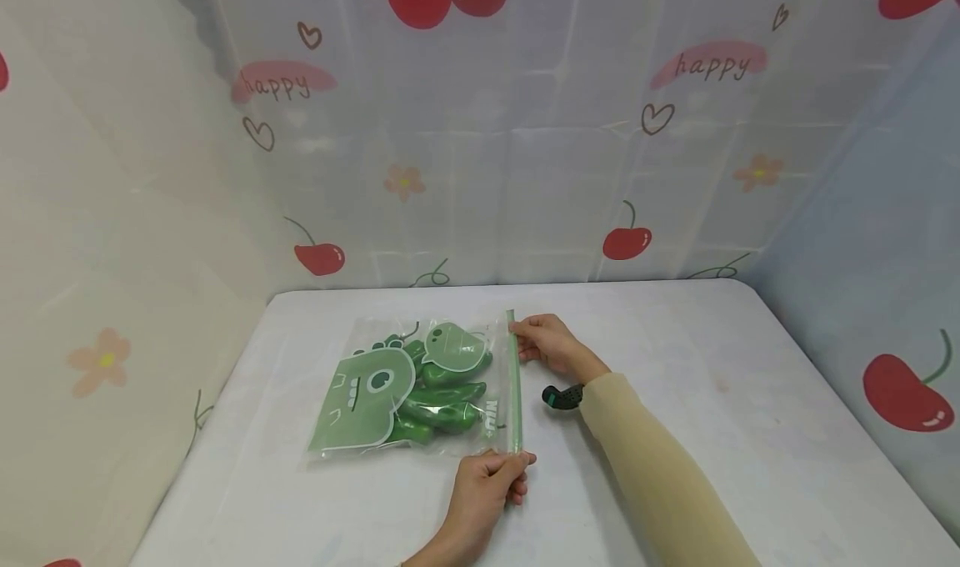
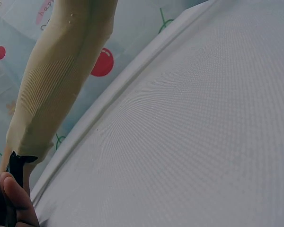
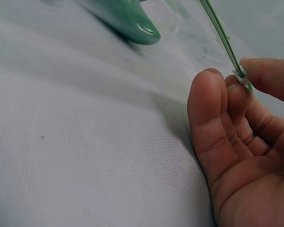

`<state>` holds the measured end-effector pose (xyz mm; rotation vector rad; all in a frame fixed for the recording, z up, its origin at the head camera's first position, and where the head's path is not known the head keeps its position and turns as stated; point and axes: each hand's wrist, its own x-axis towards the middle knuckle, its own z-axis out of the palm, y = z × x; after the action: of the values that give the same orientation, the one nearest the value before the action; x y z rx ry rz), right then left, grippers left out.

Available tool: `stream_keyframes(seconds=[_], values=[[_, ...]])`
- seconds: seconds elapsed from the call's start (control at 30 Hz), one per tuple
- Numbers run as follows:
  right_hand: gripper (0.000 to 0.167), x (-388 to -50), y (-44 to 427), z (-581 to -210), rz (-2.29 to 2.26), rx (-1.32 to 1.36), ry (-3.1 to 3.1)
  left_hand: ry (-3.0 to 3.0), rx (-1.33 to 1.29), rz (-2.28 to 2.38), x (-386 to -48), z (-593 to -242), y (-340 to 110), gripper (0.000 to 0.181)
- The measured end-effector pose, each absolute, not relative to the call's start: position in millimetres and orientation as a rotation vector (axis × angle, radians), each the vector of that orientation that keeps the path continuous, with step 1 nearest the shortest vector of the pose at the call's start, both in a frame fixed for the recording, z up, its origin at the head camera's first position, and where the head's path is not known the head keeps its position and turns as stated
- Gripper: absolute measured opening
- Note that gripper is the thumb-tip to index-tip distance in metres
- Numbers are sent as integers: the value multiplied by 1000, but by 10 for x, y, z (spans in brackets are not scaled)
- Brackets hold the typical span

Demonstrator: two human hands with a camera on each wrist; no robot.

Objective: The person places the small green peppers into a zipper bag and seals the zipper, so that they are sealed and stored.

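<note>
A clear zip bag [image 1: 442,396] with a green cartoon dinosaur print lies flat on the table, its green-edged opening toward the right. Several glossy green peppers [image 1: 450,417] are inside; the tip of one pepper [image 3: 142,28] shows in the right wrist view. My left hand [image 1: 483,492] pinches the near end of the green zip strip [image 1: 514,392]. At the strip's far end, my right hand [image 1: 553,343] pinches a small whitish slider [image 3: 241,75] between thumb and fingers. In the left wrist view only part of my left hand [image 2: 16,201] shows, and the bag is out of sight.
The bag lies on a white cloth-covered table [image 1: 675,434]. A black device [image 1: 562,397] sits by my right wrist, under the beige sleeve [image 1: 660,475]. Curtains [image 1: 480,133] printed with cherries and flowers stand behind the table and at both sides.
</note>
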<state>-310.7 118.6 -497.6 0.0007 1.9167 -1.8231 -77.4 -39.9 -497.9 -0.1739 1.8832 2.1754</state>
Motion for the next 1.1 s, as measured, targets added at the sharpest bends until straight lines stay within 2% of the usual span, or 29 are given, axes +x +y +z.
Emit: stream_keyframes(seconds=[0.27,0.57,0.9,1.1], values=[[21,-3156,1172,-4982,-1827,38,1921,1868,-186,2185,-773,-4980,-389,34],[26,-3199,1155,-4978,-1806,66,1977,1860,-181,2192,-779,-4967,-384,33],[25,-3259,1132,-4978,-1819,91,2001,1849,-196,2216,-772,-4984,-388,27],[24,-3283,1122,-4969,-1826,124,1992,1837,-192,2227,-775,-4990,-380,31]])
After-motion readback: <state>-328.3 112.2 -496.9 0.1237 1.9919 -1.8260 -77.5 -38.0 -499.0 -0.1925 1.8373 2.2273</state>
